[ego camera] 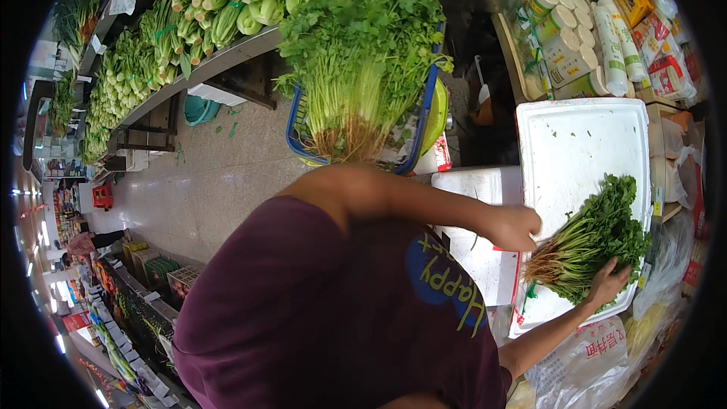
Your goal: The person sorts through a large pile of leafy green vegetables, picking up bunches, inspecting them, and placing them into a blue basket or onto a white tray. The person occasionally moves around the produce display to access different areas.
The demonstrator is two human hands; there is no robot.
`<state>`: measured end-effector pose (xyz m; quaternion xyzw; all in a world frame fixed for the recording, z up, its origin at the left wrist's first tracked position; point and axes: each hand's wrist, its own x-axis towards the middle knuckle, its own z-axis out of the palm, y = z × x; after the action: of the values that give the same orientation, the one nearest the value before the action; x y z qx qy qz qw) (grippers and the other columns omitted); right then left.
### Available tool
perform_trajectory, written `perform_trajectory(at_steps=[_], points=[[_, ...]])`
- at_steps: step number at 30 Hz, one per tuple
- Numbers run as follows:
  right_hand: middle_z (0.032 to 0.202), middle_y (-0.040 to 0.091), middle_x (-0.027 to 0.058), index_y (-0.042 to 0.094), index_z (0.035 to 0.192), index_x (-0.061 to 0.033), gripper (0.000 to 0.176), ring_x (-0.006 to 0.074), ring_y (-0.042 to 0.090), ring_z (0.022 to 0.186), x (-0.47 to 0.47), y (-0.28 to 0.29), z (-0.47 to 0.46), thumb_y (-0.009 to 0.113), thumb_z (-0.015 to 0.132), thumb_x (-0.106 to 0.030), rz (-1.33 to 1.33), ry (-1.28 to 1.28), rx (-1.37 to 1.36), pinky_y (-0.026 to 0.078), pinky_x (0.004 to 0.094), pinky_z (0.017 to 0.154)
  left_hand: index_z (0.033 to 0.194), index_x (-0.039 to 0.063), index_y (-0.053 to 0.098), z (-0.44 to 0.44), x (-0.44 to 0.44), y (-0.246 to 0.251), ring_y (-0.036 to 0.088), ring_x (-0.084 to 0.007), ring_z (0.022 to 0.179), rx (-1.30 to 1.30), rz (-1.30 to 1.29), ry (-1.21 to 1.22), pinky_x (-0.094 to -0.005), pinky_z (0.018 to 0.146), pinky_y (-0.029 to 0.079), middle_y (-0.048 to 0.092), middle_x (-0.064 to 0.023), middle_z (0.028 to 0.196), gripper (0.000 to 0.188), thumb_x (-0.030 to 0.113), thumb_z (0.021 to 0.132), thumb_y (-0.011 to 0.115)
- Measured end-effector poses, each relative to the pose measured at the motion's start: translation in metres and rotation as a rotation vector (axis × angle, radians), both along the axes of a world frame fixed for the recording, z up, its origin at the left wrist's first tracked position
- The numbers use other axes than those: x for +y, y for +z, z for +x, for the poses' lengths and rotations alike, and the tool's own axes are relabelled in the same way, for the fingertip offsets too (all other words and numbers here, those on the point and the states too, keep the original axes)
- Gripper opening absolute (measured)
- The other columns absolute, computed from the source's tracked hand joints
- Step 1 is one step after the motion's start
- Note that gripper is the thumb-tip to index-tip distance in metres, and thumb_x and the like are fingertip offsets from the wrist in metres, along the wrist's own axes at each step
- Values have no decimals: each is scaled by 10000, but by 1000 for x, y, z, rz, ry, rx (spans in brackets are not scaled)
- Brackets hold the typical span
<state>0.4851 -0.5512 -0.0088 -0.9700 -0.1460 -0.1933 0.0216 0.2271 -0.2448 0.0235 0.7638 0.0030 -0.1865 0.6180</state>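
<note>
A bunch of leafy greens [596, 233] with thin stems and brown roots, likely coriander, lies on a white foam lid or tray [579, 142]. My left hand [514, 228], slightly blurred, is curled beside the root ends; whether its fingers pinch anything is hidden. Against the leafy side of the bunch rests my right hand [612, 283], its fingers apart and touching the leaves. A green tie [531, 291] shows on the foam just below the roots.
Left of the foam lid stands a blue plastic basket [295, 119] heaped with similar greens [358, 62]. Bundled leafy vegetables [218, 11] fill a metal-edged shelf. Packaged rolls [573, 40] sit beyond the lid, plastic bags [585, 363] to my right. A person [85, 247] is far off.
</note>
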Motion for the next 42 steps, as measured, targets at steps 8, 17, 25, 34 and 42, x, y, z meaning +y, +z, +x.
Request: perform_trajectory(at_steps=[8, 17, 25, 34, 42], points=[[1228, 500, 255, 448, 1257, 60, 524, 348, 527, 1108, 108, 72, -111, 523, 894, -311, 364, 72, 30, 454, 377, 916, 1100, -14, 554, -220, 150, 25, 600, -111, 736, 148, -49, 907, -251, 626, 488, 635, -80, 893, 305, 174, 862, 590], [898, 606, 209, 569, 1033, 41, 315, 360, 587, 816, 370, 43, -351, 629, 741, -63, 463, 1200, 500, 485, 417, 748, 974, -28, 580, -340, 231, -32, 528, -142, 728, 153, 312, 1368, -297, 662, 422, 589, -68, 789, 317, 270, 872, 541], [860, 554, 164, 503, 1033, 60, 430, 307, 581, 764, 445, 13, -459, 680, 708, -158, 126, 1351, 532, 491, 365, 674, 1185, -85, 433, -324, 267, -56, 488, -213, 1020, -5, 18, 1518, -354, 862, 389, 538, -145, 1139, 607, 438, 886, 509], [922, 515, 208, 394, 1206, 41, 674, 353, 581, 740, 448, -3, -474, 721, 663, -187, -43, 1100, 425, 503, 400, 639, 1095, -124, 487, -289, 292, -6, 558, -356, 1001, -132, 368, 1203, -379, 869, 408, 566, -287, 1056, 613, 428, 836, 554], [894, 629, 149, 561, 1110, 63, 418, 186, 591, 704, 441, 21, -421, 583, 719, -82, 619, 742, 1056, 476, 268, 643, 889, -78, 546, -262, 296, 18, 488, -201, 668, -214, 284, 1079, -354, 639, 412, 553, -139, 728, 516, 434, 832, 575]])
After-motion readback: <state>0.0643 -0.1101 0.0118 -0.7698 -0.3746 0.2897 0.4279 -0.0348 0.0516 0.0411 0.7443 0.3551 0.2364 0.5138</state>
